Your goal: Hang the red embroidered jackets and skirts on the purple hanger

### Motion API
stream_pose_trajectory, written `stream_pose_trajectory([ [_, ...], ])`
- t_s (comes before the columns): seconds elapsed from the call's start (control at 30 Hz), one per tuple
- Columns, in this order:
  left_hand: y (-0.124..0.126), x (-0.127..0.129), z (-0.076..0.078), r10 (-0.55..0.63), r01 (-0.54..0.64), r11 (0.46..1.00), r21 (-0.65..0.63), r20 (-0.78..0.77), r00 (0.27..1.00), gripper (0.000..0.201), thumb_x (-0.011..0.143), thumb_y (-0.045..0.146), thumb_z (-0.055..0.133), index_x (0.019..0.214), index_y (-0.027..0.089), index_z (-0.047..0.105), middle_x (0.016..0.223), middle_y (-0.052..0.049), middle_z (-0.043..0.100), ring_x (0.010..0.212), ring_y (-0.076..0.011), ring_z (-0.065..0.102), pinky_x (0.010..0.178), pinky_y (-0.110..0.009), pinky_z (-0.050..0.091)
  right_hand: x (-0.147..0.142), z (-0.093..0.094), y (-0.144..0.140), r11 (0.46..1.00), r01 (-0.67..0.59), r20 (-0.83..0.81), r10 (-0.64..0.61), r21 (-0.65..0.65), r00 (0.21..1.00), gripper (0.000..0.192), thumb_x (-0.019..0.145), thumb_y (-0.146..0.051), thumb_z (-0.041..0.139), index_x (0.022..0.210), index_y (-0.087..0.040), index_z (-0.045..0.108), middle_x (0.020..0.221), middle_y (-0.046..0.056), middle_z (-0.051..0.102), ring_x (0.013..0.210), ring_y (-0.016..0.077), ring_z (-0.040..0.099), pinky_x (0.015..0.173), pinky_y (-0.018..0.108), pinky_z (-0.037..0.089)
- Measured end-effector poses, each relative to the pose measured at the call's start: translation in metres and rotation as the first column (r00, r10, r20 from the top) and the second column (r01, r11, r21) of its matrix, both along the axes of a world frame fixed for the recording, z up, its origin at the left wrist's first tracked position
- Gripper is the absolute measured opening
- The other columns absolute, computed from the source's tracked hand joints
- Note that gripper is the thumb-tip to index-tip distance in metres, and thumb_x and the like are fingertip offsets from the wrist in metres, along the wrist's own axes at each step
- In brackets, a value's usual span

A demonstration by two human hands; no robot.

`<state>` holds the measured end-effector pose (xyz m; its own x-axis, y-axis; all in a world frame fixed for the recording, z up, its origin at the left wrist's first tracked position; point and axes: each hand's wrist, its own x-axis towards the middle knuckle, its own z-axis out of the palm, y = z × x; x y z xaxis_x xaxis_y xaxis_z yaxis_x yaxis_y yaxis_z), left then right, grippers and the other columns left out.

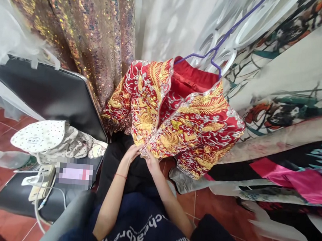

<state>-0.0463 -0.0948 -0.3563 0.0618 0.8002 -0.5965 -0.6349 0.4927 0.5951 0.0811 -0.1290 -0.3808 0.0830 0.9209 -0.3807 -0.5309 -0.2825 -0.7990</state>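
A red jacket [188,126] with gold and silver embroidery hangs in front of me on a purple hanger [216,48]. Its collar is open at the top, and the front edges come together lower down. My left hand [132,153] pinches the bottom of one front edge. Right beside it, my right hand [152,160] grips the hem of the other front edge. The fingertips of both hands nearly meet at the jacket's lower front. Whatever small fastening may lie between them is hidden.
On the left, a black chair [51,93] carries a dotted white cloth hat [38,135], a plastic bottle [7,159], a power strip [43,183] with cables and a blurred phone [74,175]. A sequined gown [96,26] hangs behind; patterned garments [285,104] hang at right.
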Motion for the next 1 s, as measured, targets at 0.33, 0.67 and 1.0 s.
stream_pose_trajectory([
  [0.33, -0.059, 0.044, 0.009, 0.043, -0.043, 0.999, 0.014, 0.035, 0.998, 0.04, 0.062, 0.03, 0.093, 0.095, 0.013, 0.076, 0.089, -0.008, 0.077, 0.069, -0.0143, 0.068, 0.056, -0.021, 0.051, 0.052, 0.036, -0.056, 0.982, -0.023, 0.063, 0.035, -0.187, 0.997, 0.058, 0.056, -0.03, 0.088, 0.111, -0.024, 0.07, 0.12, 0.002, 0.076, 0.118, 0.0252, 0.069, 0.098, 0.037, 0.058],
  [0.67, -0.085, 0.065, 0.046, -0.071, 0.078, 0.995, -0.057, 0.11, 0.991, 0.046, 0.051, 0.022, 0.097, 0.089, 0.011, 0.073, 0.068, 0.0, 0.066, 0.047, -0.0014, 0.045, 0.036, -0.015, 0.017, 0.12, 0.082, -0.117, 0.955, -0.067, 0.112, 0.104, -0.29, 0.988, 0.056, 0.054, -0.032, 0.093, 0.107, -0.021, 0.075, 0.113, 0.006, 0.078, 0.114, 0.0304, 0.071, 0.103, 0.044, 0.056],
  [1.0, -0.111, 0.081, 0.056, -0.049, 0.07, 0.991, -0.118, 0.17, 0.984, 0.035, 0.053, 0.013, 0.094, 0.073, 0.008, 0.066, 0.057, 0.004, 0.055, 0.043, 0.0012, 0.038, 0.034, -0.012, 0.015, 0.128, 0.097, -0.123, 0.947, -0.185, -0.003, 0.191, -0.263, 0.982, 0.05, 0.054, -0.03, 0.093, 0.101, -0.025, 0.075, 0.105, 0.002, 0.079, 0.101, 0.0233, 0.072, 0.092, 0.036, 0.059],
])
